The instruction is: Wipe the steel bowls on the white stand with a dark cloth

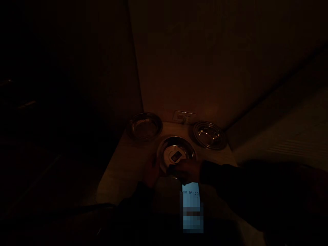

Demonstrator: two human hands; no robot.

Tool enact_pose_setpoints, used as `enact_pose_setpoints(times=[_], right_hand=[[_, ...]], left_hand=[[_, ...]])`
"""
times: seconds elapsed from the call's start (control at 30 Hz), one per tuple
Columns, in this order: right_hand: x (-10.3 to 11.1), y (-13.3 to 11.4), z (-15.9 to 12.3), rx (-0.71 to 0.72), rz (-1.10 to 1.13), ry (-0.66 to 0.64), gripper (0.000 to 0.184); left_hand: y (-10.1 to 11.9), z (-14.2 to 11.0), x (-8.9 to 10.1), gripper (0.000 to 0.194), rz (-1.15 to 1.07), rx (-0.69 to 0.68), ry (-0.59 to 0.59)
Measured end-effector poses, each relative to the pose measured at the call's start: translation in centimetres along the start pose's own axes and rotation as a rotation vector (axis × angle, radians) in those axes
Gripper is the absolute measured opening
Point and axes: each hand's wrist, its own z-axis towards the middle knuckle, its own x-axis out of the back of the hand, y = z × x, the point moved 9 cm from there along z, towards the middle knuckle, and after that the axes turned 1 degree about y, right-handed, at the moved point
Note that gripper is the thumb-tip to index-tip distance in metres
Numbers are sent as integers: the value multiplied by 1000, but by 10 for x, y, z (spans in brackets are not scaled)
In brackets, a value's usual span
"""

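Note:
A round metal dish (162, 147) with a shiny rim sits in the middle of the small table; a pale round label or base with a dark rectangle (176, 156) shows inside it. My left hand (151, 171) is at the dish's left edge, its fingers seemingly closed along the rim, though the light is very low. Over the near right part of the dish is my right hand (189, 170), its fingers closed round a dark thing (173, 169) whose kind I cannot make out. Just below this hand glows a phone screen (191, 188) reading 00:05:20.
Another metal dish (145, 128) stands at the table's back left. Nested-looking metal dishes (208, 136) stand at the back right. A wall socket plate (184, 116) is on the wall behind the pale table (123, 164). The surroundings are very dark.

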Motion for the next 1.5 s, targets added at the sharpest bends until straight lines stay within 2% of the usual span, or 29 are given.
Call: enact_pose_setpoints(times=[0.03, 0.1, 0.2, 0.27, 0.33, 0.4, 0.43, 0.5, 0.57, 0.63, 0.7, 0.8, 0.87, 0.93, 1.0, 1.07, 1.1, 1.17, 1.27, 1.33, 1.4, 1.47, 1.5], right_hand=[[-7, -6, 14, 19, -8, -14, 21], [-9, -6, 42, -43, -66, 47, 27], [8, 8, 65, -123, -160, 132, 30], [22, 21, 62, -129, -250, 143, 26], [29, 35, 47, -189, -348, 103, 25], [21, 43, 30, -272, -358, 16, 22], [13, 40, 25, -267, -309, -26, 23], [-5, 19, 24, -152, -184, -59, 25], [-14, -1, 34, -14, -110, -27, 26], [-12, -1, 47, -2, -121, 35, 26], [-1, 13, 54, -63, -168, 100, 28], [17, 42, 48, -226, -245, 171, 30], [27, 42, 38, -263, -258, 255, 37], [31, 20, 35, -150, -240, 361, 45], [28, -11, 39, 29, -243, 410, 44], [25, -28, 50, 141, -291, 369, 40], [25, -27, 56, 156, -325, 333, 39], [34, -7, 65, 82, -397, 275, 39], [54, 39, 61, -166, -440, 241, 40], [56, 49, 57, -232, -404, 231, 42], [47, 31, 60, -121, -334, 240, 43], [36, 0, 69, 76, -275, 248, 40], [33, -8, 74, 124, -264, 236, 38]], left_hand=[[2, 0, 1, 35, 18, -22, 12], [6, 0, 2, 33, 51, -47, 15], [11, 0, 5, 33, 95, -59, 23], [11, 0, 6, 34, 85, -34, 39], [10, -1, 7, 33, 61, -7, 61], [9, -1, 5, 32, 40, -2, 69], [9, 0, 4, 32, 35, -14, 67], [9, 0, 1, 31, 39, -45, 60], [6, 0, 2, 31, 68, -50, 71], [4, 0, 3, 31, 96, -45, 82], [4, -1, 4, 31, 93, -51, 84], [5, -4, 4, 33, 64, -53, 78], [3, -4, 0, 36, 35, -25, 31], [0, -4, -4, 35, 23, -4, -33], [-5, -4, -6, 31, 56, 35, -73], [-11, -6, -5, 28, 84, 88, -75], [-13, -7, -4, 29, 74, 104, -71], [-11, -9, -5, 34, 7, 84, -75], [-3, -12, -9, 41, -81, 7, -123], [0, -11, -10, 39, -43, -18, -131], [-2, -8, -9, 35, 24, 21, -131], [-7, -4, -4, 31, 83, 85, -107], [-8, -3, -1, 30, 96, 104, -95]])
